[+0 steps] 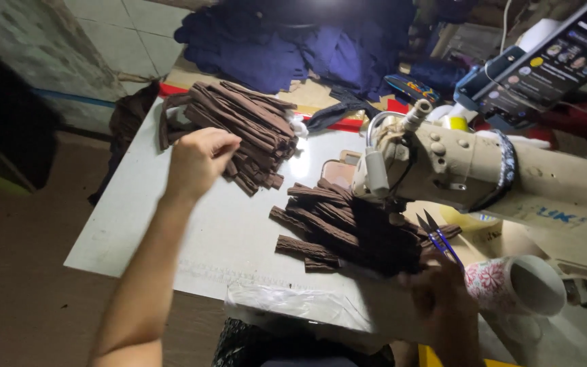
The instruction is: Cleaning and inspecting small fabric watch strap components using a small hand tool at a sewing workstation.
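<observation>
My left hand (pixel 198 162) reaches out over the table and touches the near edge of a heap of brown fabric strips (pixel 246 126) at the back left; its fingers are curled, and whether they grip a strip is hidden. My right hand (pixel 441 293) is low at the front right, holding small blue-handled thread snips (pixel 437 238) with the blades pointing up. It rests at the edge of a second pile of brown strips (pixel 341 228) lying under the head of a beige sewing machine (pixel 504 173).
The white table top (pixel 225 231) has a strip of clear plastic (pixel 287 302) at its front edge. A flowered cup (pixel 514 285) lies beside my right hand. Dark blue cloth (pixel 293 47) is heaped at the back. A phone on a stand (pixel 552 61) is upper right.
</observation>
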